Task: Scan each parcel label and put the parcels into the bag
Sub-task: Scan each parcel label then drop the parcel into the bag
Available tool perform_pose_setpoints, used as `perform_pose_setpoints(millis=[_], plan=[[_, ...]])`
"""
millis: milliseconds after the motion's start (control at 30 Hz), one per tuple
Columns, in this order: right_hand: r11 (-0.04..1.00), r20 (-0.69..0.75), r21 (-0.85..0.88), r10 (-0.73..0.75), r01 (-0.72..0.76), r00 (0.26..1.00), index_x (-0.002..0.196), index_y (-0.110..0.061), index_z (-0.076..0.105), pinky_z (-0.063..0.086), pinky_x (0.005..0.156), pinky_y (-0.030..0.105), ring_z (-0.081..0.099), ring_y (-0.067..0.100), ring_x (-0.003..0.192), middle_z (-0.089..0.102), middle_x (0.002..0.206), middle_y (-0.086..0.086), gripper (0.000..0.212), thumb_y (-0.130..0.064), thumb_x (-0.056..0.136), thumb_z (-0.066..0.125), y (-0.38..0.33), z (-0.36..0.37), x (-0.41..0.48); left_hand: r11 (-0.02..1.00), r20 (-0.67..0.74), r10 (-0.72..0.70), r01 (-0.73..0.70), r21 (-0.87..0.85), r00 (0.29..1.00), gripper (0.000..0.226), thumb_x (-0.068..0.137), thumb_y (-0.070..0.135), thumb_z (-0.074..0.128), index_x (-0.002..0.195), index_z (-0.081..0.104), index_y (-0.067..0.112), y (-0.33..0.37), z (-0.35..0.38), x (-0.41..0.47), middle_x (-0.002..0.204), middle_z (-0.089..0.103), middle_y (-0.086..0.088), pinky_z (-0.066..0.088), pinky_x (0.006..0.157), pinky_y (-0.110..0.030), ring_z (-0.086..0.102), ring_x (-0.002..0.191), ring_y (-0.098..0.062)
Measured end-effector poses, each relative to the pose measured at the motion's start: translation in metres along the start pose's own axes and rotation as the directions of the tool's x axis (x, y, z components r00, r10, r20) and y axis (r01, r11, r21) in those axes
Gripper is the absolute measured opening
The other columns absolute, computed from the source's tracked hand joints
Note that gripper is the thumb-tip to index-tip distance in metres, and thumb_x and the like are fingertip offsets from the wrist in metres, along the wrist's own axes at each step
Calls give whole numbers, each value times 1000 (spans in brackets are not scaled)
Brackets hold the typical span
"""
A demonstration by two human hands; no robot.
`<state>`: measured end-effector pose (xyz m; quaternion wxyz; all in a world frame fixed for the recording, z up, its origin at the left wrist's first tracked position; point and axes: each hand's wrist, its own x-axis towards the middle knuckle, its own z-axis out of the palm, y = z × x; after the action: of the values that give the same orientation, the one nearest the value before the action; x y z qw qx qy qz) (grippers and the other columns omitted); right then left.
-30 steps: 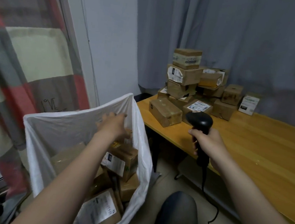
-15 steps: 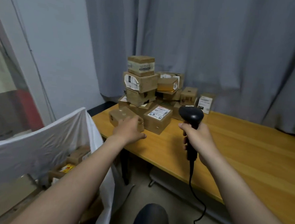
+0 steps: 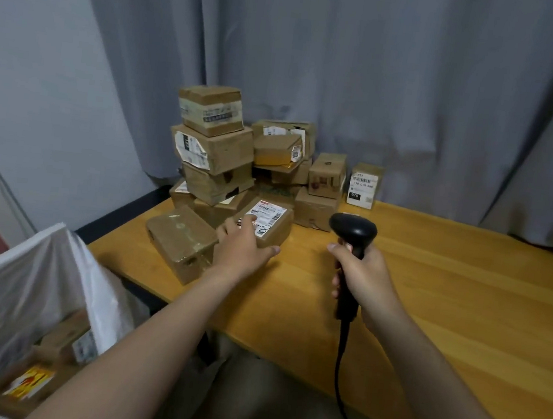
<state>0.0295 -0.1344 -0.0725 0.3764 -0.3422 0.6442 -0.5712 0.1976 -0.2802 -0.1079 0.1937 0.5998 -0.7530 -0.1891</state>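
Long orange-brown wooden table, with a white plastic bag standing open below its left end; a few boxes already lie inside the bag. At the table's far left corner rises a stack of brown cardboard parcels, many unscanned by the look of it.

The step in hand is judged to be taking up the next item: a brown cardboard parcel with a white label, lying flat at the front of the stack, label uppermost. The left hand rests on its top, fingers spread and fairly straight, thumb against the near edge; it is not plainly closed round the box. The right hand is wrapped firmly round the grip of a black corded handheld barcode scanner, held upright just right of the parcel and apart from it.

To do this well, the left fingers should clear the printed label, which the forefinger now partly covers. The scanner's head should then be aimed squarely at the barcode. Lifting gently should avoid nudging the leaning stack behind.
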Motion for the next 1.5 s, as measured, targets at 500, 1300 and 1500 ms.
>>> perform_pose_setpoints(millis=[500,1300,1500], plan=[[998,-3,41,43,-43,999,98,-10,61,52,53,35,59,18,56,60,73,4,14,-22,101,66,21,-20,9,966,-10,10,-7,258,1000,72,81,64,72,134,42,26,17,33,17,141,43,-15,45,99,-45,37,129,-36],[991,-145,102,99,-85,984,107,-12,65,49,43,29,51,13,43,61,63,4,11,-20,100,68,76,-37,-173,548,216,-169,274,-790,962,57,92,11,75,142,48,6,6,34,-258,113,72,-11,55,96,-40,70,105,-27],[993,-165,114,52,-33,985,103,-10,67,46,42,27,49,12,41,57,48,-4,9,-19,100,67,74,-39,-206,427,384,-61,372,-824,921,48,91,11,75,128,49,25,-5,17,-281,112,75,-9,60,74,-33,75,97,-26]])
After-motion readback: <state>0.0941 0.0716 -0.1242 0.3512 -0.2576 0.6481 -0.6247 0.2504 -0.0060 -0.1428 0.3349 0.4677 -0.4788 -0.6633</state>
